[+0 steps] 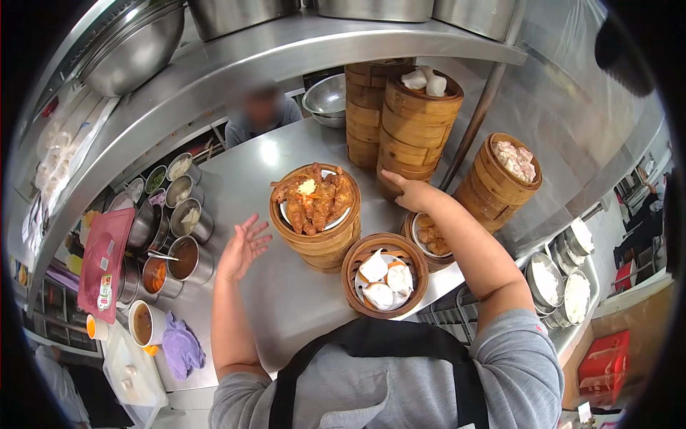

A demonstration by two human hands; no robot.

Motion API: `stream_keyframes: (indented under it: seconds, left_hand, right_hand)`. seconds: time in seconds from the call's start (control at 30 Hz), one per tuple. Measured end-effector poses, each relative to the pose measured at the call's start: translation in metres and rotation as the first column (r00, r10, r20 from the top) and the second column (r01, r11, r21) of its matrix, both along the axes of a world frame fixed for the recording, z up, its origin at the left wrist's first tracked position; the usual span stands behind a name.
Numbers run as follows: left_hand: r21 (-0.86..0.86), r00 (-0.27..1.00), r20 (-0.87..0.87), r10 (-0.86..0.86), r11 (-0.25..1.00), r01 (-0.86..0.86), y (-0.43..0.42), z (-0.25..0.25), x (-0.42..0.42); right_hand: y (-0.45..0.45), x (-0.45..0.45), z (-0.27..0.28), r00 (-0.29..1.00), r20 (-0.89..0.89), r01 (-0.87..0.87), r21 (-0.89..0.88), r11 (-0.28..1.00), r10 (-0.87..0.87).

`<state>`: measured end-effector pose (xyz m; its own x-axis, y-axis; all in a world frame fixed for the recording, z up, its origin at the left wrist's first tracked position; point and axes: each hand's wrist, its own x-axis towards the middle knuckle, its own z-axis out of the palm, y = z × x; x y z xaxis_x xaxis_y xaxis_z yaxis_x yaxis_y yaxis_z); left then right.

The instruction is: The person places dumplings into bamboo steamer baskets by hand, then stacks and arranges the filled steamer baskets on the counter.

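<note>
My left hand (245, 248) is held over the steel table with fingers spread and nothing in it, just left of a bamboo steamer stack (321, 243). Chicken feet (314, 204) with a yellow topping fill a white dish on top of that stack. My right hand (413, 193) reaches out with its index finger extended at the lower side of a tall bamboo steamer stack (420, 118); whether it touches cannot be told. White dumplings (425, 80) top the tall stack. Below my right forearm, a steamer with brown food (431, 232) is partly covered. Nearest my body, an open steamer (349, 275) holds white buns (386, 286).
Another stack with pinkish dumplings (514, 161) stands right, beyond a metal post (475, 129). Metal pots of sauces and toppings (191, 259) line the left, beside a purple cloth (183, 347). A steel shelf (307, 46) spans overhead. A person (264, 118) is behind the table.
</note>
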<state>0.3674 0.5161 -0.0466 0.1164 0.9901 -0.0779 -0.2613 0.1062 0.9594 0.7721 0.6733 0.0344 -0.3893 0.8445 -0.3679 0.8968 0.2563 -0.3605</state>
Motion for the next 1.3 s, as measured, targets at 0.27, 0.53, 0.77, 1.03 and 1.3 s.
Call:
stream_keyframes:
  seconds: [0.27, 0.53, 0.77, 1.03, 1.3]
  left_hand:
    - [-0.064, 0.982, -0.121, 0.146, 0.986, -0.155, -0.050, -0.026, 0.027]
    - [0.045, 0.854, -0.268, 0.445, 0.892, -0.451, -0.095, -0.050, 0.053]
    - [0.162, 0.791, -0.173, 0.587, 0.809, -0.565, -0.109, -0.086, 0.054]
    - [0.219, 0.779, -0.243, 0.578, 0.815, -0.537, -0.107, -0.095, 0.060]
    - [0.229, 0.779, -0.265, 0.568, 0.822, -0.522, -0.108, -0.092, 0.060]
  right_hand:
    - [-0.006, 0.014, 0.020, 0.972, 0.150, 0.186, -0.006, 0.983, -0.183]
    - [0.003, -0.029, 0.010, 0.993, 0.114, -0.023, 0.051, 0.998, 0.017]
    - [0.066, -0.022, -0.032, 0.987, 0.130, 0.087, 0.046, 0.995, -0.092]
    - [0.076, -0.007, -0.019, 0.967, 0.207, 0.140, 0.037, 0.989, -0.145]
    - [0.095, -0.002, -0.036, 0.927, 0.235, 0.299, 0.004, 0.954, -0.291]
